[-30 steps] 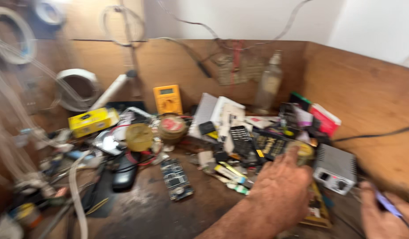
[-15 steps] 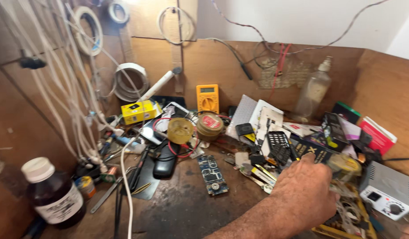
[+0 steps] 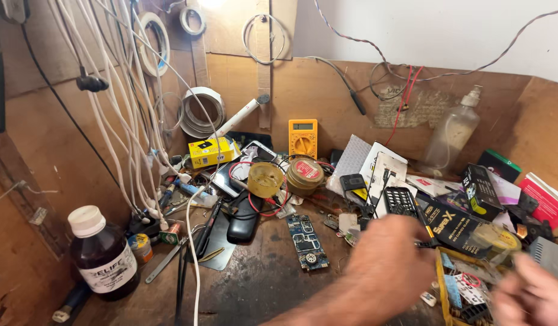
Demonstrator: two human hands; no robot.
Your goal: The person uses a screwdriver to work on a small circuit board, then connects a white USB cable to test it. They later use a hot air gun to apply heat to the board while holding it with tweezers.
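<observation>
Left hand: blurred, back of the hand up, reaching over the clutter at the right of the bench; fingers curl down and away — cannot tell whether they pinch anything.
Right hand: bottom right corner, heavily blurred; finger state cannot be told.
Nearest things: yellow parts tray lies between the two hands; a black box sits just beyond the left hand.
Circuit board: blue, flat on the bench, left of the left hand, apart from it.
Yellow multimeter: propped against the back board.
Brown bottle: white cap, upright, far left.
Plastic spray bottle: upright at the back right.
White cables: hang down the left wall — many strands.
</observation>
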